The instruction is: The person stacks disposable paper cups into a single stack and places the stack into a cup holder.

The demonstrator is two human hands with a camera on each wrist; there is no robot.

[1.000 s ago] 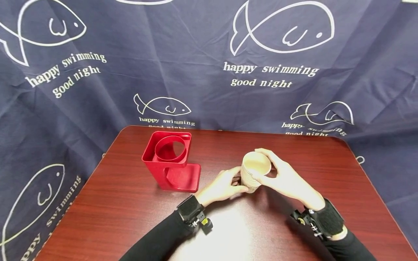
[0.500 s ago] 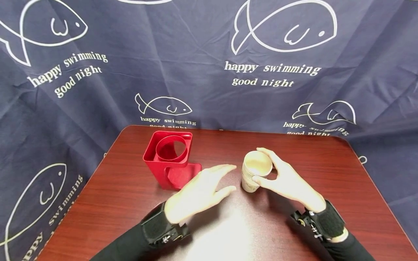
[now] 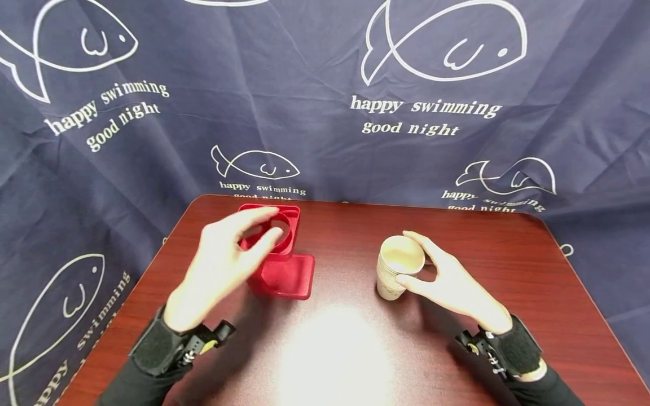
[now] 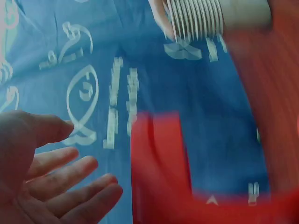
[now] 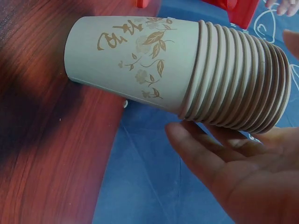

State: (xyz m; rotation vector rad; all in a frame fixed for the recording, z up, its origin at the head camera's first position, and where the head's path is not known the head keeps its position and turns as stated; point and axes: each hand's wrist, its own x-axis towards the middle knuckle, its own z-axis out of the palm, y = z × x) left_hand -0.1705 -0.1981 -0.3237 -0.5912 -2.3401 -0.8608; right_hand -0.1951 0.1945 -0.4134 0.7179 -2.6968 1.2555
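Observation:
A stack of nested paper cups (image 3: 389, 281) stands mouth up on the table. My right hand (image 3: 453, 283) holds it near the rims, thumb on the near side and fingers behind. In the right wrist view, the lowest paper cup (image 5: 126, 63) carries a brown flower print. My left hand (image 3: 215, 265) is at the red plastic cup holder (image 3: 289, 277), its fingers loosely spread in front of the ring at the top and partly hiding it. The left wrist view shows that hand (image 4: 56, 172) with nothing in it, apart from the blurred red holder (image 4: 159, 163).
The reddish-brown wooden table (image 3: 345, 231) reaches back to a blue fabric curtain (image 3: 325, 113) printed with white fish and words. Bright glare lies on the table's near middle. A band with a small camera sits on each wrist.
My left hand has let go of the cup stack and moved left to the red holder. My right hand stays on the stack, which has hardly moved.

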